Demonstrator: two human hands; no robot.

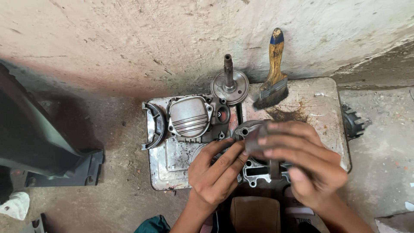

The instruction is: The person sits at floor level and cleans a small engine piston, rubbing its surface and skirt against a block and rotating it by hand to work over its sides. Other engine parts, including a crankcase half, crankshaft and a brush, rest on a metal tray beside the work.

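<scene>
My left hand (215,170) and my right hand (302,162) meet over a grey metal engine part (247,129) with bolt holes, which rests on a metal tray (166,166). The left fingertips press on the part's upper edge. My right hand is blurred and grips a small dark grey piece (254,140) against the part; what the piece is I cannot tell. Much of the part is hidden under both hands.
A ribbed engine cover (192,116), a curved metal piece (152,125) and a disc with an upright shaft (229,84) lie nearby. A wooden-handled brush (272,75) leans on the wall above a stained slab (315,101). Dark plastic panels (39,142) sit left, a toothed wheel (354,123) right.
</scene>
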